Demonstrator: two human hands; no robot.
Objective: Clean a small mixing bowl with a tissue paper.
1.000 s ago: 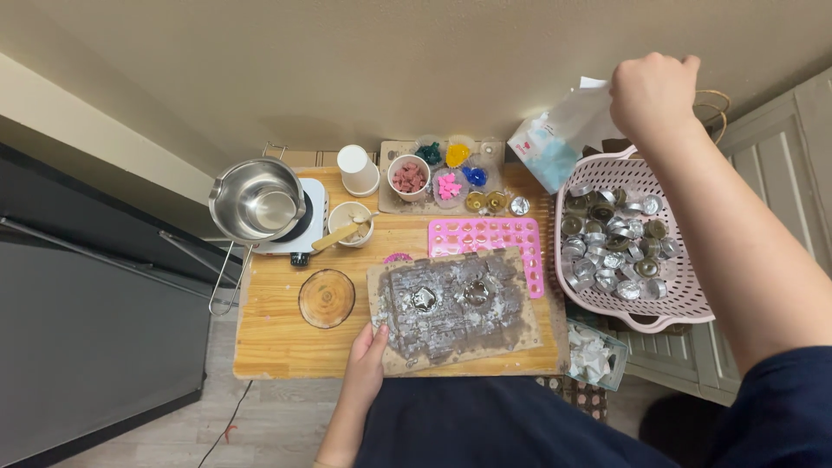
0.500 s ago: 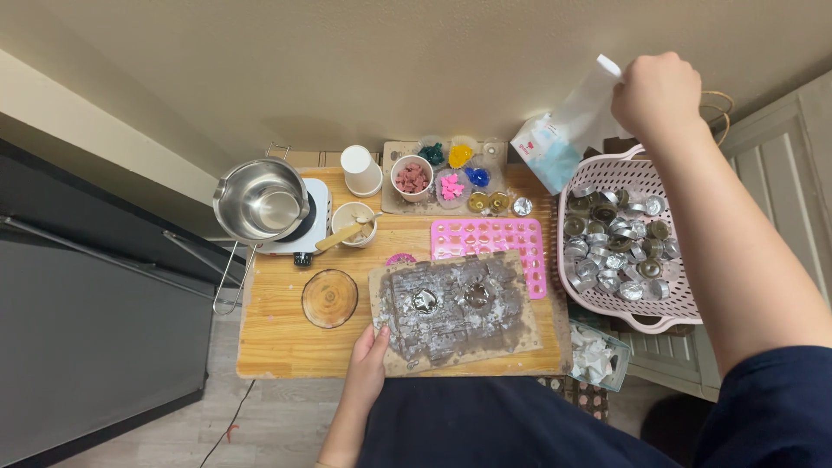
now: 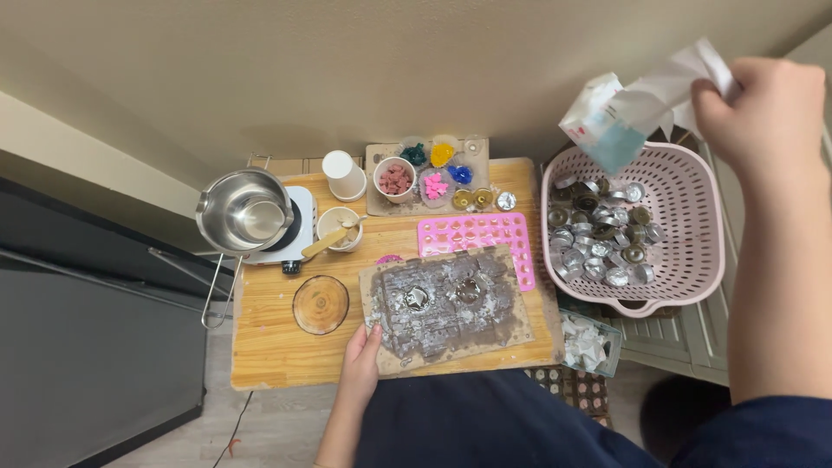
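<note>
From the head camera we see our right hand (image 3: pixel 767 117) up high, pinching the crumpled white top of a small white and blue packet (image 3: pixel 620 117), which hangs down and to the left of our fingers, over the pink basket (image 3: pixel 693 186) full of little silver cups (image 3: pixel 598 234). The packet looks light, soft and crinkly, so the bunched top is a good place to hold it, though we cannot tell if it is paper or plastic. Our left hand (image 3: pixel 360 364) lies flat and open, touching the near left corner of the gray foil-covered board (image 3: pixel 446 303) on the wooden table (image 3: pixel 269 347).
</note>
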